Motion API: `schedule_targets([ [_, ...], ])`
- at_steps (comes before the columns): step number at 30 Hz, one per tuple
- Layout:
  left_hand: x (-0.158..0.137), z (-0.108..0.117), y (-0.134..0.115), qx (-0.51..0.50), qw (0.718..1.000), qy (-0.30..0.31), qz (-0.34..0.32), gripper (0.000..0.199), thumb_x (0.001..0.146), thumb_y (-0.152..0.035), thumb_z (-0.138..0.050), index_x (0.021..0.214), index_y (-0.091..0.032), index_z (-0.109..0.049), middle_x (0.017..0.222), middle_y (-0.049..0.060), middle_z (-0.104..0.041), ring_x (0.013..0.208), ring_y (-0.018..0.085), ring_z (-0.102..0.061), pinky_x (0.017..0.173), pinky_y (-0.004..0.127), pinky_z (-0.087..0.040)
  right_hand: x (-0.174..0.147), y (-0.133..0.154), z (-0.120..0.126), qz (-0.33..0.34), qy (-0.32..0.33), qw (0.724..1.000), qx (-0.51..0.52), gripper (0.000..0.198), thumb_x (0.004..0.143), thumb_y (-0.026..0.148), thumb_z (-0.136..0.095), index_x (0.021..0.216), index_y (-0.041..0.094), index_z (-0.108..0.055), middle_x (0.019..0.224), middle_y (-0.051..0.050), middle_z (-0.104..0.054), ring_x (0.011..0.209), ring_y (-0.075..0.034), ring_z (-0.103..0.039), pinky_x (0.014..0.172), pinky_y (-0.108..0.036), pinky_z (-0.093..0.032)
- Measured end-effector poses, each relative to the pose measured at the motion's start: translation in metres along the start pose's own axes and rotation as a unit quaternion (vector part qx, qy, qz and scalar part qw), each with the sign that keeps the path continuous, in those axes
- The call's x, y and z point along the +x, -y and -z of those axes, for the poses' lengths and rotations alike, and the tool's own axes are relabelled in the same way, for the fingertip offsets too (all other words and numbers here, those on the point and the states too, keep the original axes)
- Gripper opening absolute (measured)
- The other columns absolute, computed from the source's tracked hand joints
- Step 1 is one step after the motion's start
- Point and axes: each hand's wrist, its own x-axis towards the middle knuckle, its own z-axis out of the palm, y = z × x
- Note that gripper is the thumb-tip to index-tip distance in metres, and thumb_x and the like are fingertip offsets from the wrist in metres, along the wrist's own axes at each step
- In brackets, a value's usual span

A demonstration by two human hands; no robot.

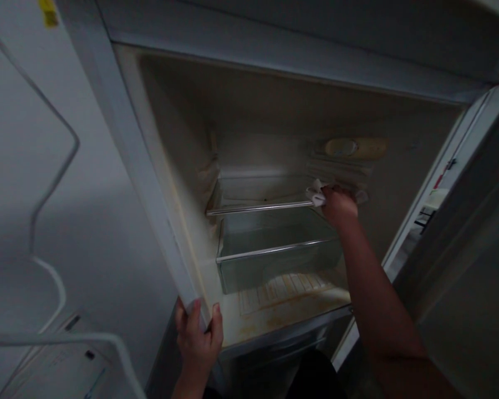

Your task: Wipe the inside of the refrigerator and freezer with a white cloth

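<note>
My right hand (339, 205) reaches deep into an open refrigerator (274, 72), closed on a crumpled white cloth (316, 194). The cloth touches the right end of the metal front trim of the upper glass shelf (258, 208). Part of it is hidden by my fingers. At the lower left, my left hand (199, 335) is wrapped round the refrigerator's side edge, fingers outside and thumb inside. A clear drawer (274, 269) with a metal-trimmed front lies below the shelf. The ribbed refrigerator floor (274, 316) carries brownish-yellow stains.
A yellowed lamp cover (355, 148) sits on the inner right wall. The refrigerator door (474, 266) stands open at right. Along the white wall at left hangs a grey cable (52, 199), and a white panel (62, 360) is below it. Another compartment (274, 360) lies underneath.
</note>
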Motion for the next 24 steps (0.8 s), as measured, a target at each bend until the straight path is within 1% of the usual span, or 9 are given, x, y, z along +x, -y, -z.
schedule_targets([
  [2, -0.0003, -0.0004, 0.0005, 0.001, 1.0, -0.007, -0.015, 0.091, 0.081, -0.018, -0.079, 0.157, -0.019, -0.029, 0.147, 0.023, -0.051, 0.135, 0.036, -0.054, 0.099, 0.047, -0.055, 0.0008, -0.0015, -0.0022, 0.0, -0.003, 1.0, 0.002, 0.04, 0.097, 0.019, -0.043, 0.13, 0.016, -0.065, 0.122, -0.019, -0.065, 0.108, -0.03, -0.062, 0.091, -0.04, -0.044],
  [4, 0.0012, -0.0001, -0.0006, -0.002, 1.0, -0.009, -0.028, 0.099, 0.081, -0.017, -0.079, 0.162, -0.02, -0.022, 0.15, 0.023, -0.049, 0.137, 0.036, -0.052, 0.101, 0.046, -0.054, 0.0014, -0.0026, -0.0041, 0.001, -0.005, 1.0, 0.006, 0.039, 0.096, 0.02, -0.046, 0.13, 0.017, -0.065, 0.123, -0.019, -0.065, 0.108, -0.031, -0.062, 0.09, -0.039, -0.044],
  [9, 0.0037, 0.001, -0.0038, 0.004, 1.0, -0.006, -0.03, 0.1, 0.082, -0.015, -0.08, 0.163, -0.02, -0.022, 0.152, 0.024, -0.047, 0.138, 0.035, -0.052, 0.098, 0.041, -0.054, 0.0006, -0.0017, -0.004, -0.001, -0.006, 1.0, 0.011, 0.039, 0.096, 0.022, -0.048, 0.131, 0.017, -0.064, 0.123, -0.018, -0.065, 0.109, -0.032, -0.062, 0.091, -0.041, -0.044],
  [14, 0.0033, 0.0016, -0.0029, 0.004, 1.0, -0.005, -0.031, 0.097, 0.082, -0.017, -0.079, 0.162, -0.021, -0.023, 0.152, 0.024, -0.046, 0.139, 0.037, -0.051, 0.099, 0.044, -0.054, 0.0001, -0.0016, -0.005, 0.004, -0.017, 1.0, 0.016, 0.038, 0.098, 0.026, -0.044, 0.128, 0.015, -0.065, 0.121, -0.02, -0.065, 0.106, -0.032, -0.061, 0.09, -0.041, -0.043],
  [18, 0.0063, 0.0028, -0.0044, 0.0, 0.999, -0.005, -0.035, 0.097, 0.082, -0.017, -0.078, 0.162, -0.021, -0.023, 0.15, 0.023, -0.048, 0.136, 0.036, -0.054, 0.097, 0.044, -0.054, -0.0005, -0.0022, -0.0063, 0.005, -0.026, 1.0, 0.014, 0.038, 0.098, 0.027, -0.044, 0.128, 0.015, -0.065, 0.119, -0.02, -0.065, 0.106, -0.032, -0.061, 0.089, -0.04, -0.042],
  [21, 0.0057, 0.0025, -0.0044, -0.003, 1.0, -0.003, -0.024, 0.094, 0.083, -0.017, -0.078, 0.16, -0.02, -0.026, 0.148, 0.023, -0.05, 0.133, 0.036, -0.056, 0.095, 0.044, -0.055, -0.0009, -0.0026, -0.0072, 0.006, -0.025, 1.0, 0.016, 0.038, 0.099, 0.028, -0.044, 0.13, 0.016, -0.064, 0.121, -0.019, -0.065, 0.107, -0.032, -0.061, 0.091, -0.041, -0.043],
  [24, 0.0027, 0.0012, -0.0028, 0.002, 1.0, -0.002, -0.013, 0.092, 0.084, -0.02, -0.077, 0.16, -0.02, -0.026, 0.149, 0.023, -0.049, 0.135, 0.036, -0.054, 0.096, 0.045, -0.055, -0.0008, -0.0031, -0.0079, 0.009, -0.028, 0.999, 0.02, 0.037, 0.099, 0.028, -0.046, 0.13, 0.017, -0.064, 0.122, -0.019, -0.065, 0.108, -0.032, -0.061, 0.092, -0.041, -0.042],
])
